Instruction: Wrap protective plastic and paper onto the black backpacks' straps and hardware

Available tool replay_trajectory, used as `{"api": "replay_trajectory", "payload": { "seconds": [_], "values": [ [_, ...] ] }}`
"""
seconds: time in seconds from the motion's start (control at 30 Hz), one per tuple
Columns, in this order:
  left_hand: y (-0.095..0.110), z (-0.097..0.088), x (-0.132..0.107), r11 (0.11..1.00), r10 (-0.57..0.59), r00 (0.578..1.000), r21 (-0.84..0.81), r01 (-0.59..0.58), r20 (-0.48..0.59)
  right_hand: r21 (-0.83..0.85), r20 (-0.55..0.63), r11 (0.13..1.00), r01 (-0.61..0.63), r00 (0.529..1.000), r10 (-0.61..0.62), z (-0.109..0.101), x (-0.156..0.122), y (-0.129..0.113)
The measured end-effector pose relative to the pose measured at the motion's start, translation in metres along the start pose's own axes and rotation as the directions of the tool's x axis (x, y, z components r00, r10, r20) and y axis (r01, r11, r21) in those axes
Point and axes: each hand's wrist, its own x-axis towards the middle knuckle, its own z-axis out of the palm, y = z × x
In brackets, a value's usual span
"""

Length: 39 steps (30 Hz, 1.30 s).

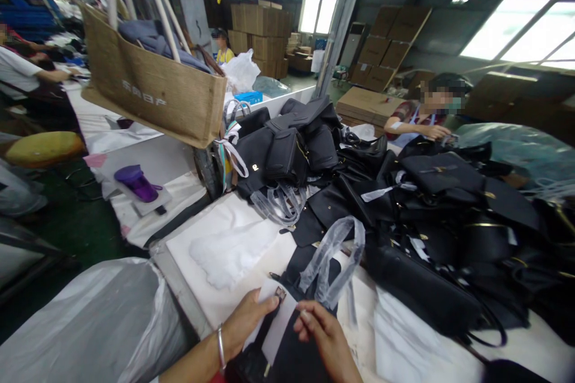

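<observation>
Black bag (291,347) lies at the near edge of the desk (449,353), under both hands. Left hand (249,323) grips a white card (274,326) against it. Right hand (323,335), fingers curled narrow, pinches the bag's top beside the plastic-wrapped handle (335,263). A pile of black bags (440,209) crowds just behind. Foam sheet (233,251) lies to the left, with a jute bag (153,87) hanging above and a plastic sack (90,323) below the desk edge.

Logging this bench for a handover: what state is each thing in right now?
black handbag: lying flat under both hands.
clear plastic-wrapped handle: arched up, wrap on.
white paper sheet: pinched by the left hand against the handbag.
right hand: fingers curled on the handbag, grip unclear.
purple plastic bottle: lying on its side.
brown jute bag: hanging, open, stuffed.
</observation>
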Motion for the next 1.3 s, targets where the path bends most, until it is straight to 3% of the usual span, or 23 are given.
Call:
{"api": "replay_trajectory", "payload": {
  "seconds": [0.07, 0.27, 0.53, 0.77, 0.9, 0.97, 1.03, 1.17, 1.3],
  "values": [
    [-0.002, 0.000, 0.002, 1.000, 0.006, 1.000, 0.015, -0.006, 0.012, 0.080, -0.070, 0.997, 0.001, 0.998, 0.005, -0.002, 0.008, 0.003],
    [-0.013, -0.003, 0.012, 0.975, 0.010, 0.998, 0.222, -0.024, 0.063, 0.240, 0.048, 0.971, -0.009, 0.999, -0.003, 0.025, 0.025, 0.001],
    [-0.009, 0.004, 0.014, 0.931, 0.049, 0.995, 0.358, -0.076, 0.085, 0.082, -0.191, 0.996, 0.029, 0.981, -0.013, 0.031, 0.016, -0.003],
    [-0.007, 0.007, 0.001, 0.922, 0.047, 0.987, 0.373, -0.103, 0.157, -0.002, -0.282, 0.999, -0.039, 0.959, 0.037, 0.032, 0.010, -0.002],
    [-0.020, 0.016, -0.006, 0.889, 0.222, 0.974, 0.404, -0.217, 0.035, -0.135, -0.403, 0.988, -0.073, 0.915, 0.012, 0.036, 0.008, 0.002],
    [-0.027, 0.019, -0.004, 0.904, 0.228, 0.973, 0.377, -0.200, -0.029, -0.163, -0.421, 0.983, -0.081, 0.907, 0.006, 0.039, 0.008, 0.003],
    [-0.032, 0.021, 0.000, 0.934, 0.191, 0.980, 0.318, -0.163, -0.058, -0.128, -0.383, 0.989, -0.068, 0.923, 0.014, 0.039, 0.008, 0.002],
    [-0.040, 0.019, 0.007, 0.980, 0.160, 0.984, 0.133, -0.149, -0.074, 0.009, -0.133, 0.999, -0.052, 0.990, 0.053, 0.025, 0.007, -0.003],
    [-0.054, 0.009, 0.017, 0.989, 0.142, 0.984, 0.065, -0.136, -0.104, -0.083, -0.022, 0.989, -0.125, 0.992, 0.124, -0.001, 0.017, -0.003]
  ]
}}
